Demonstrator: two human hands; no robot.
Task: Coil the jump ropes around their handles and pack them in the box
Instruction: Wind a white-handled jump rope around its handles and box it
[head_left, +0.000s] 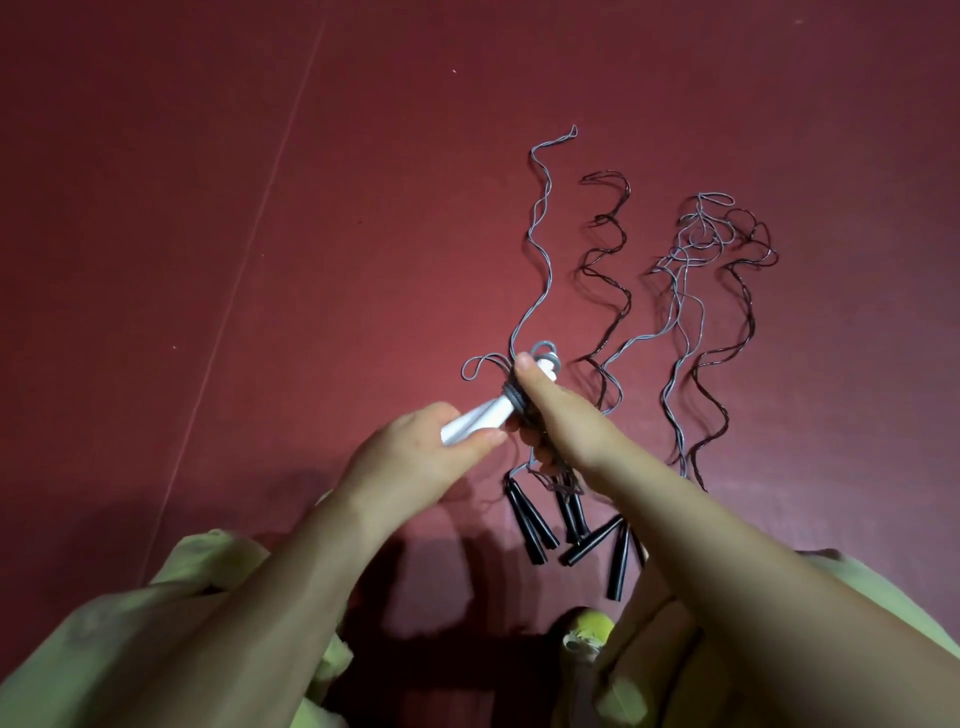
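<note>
Head view, looking down: a pair of white handles (485, 415) is held above a dark red floor (208, 208), near the middle of the picture. The left hand (415, 457) grips the handles' wide end, fingers and thumb curled round it. The right hand (556, 415) holds the narrow end, thumb lying along the top and fingers curled under, pinching a few turns of grey rope (540, 249) already wound there in a dark band. Small loops of the same rope stick out just past the thumb tip, and the free length runs away from the hands in a wavy line across the floor to a bend at its far end.

Just below the hands, black handles (535, 525) lie on the floor in a loose fan, some touching, some crossing; the right forearm hides part of them, so their number cannot be told. From them more ropes (680, 291), some dark and some grey, stretch away in wavy lines to the right of the grey one, tangled together at their far ends.

Yellow-green sleeves (197, 571) show at the bottom on both sides. A pale line (249, 249) runs slantwise across the floor on the left.
</note>
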